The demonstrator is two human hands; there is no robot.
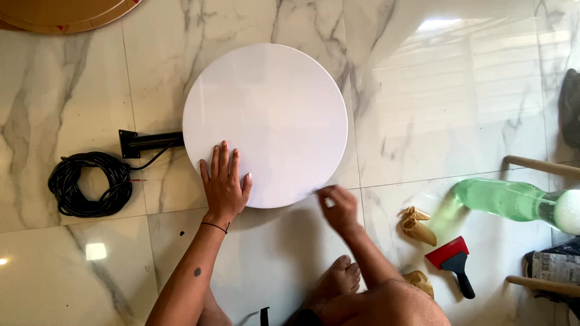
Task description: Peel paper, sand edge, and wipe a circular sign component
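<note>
A white round disc [272, 108] lies flat on the marble floor. My left hand [224, 184] rests palm down on its lower left part, fingers spread. At the disc's lower right edge my right hand [338, 208] pinches something small and pale, possibly a corner of film; what it is stays unclear. A black bracket arm [148, 142] sticks out from under the disc's left side, with a coiled black cable [90, 184] joined to it.
My bare foot [338, 281] and knee are at the bottom. A red and black scraper [453, 259] and crumpled tan paper [417, 224] lie to the right, beside a green bottle [513, 199]. A brown round board [66, 12] shows at top left.
</note>
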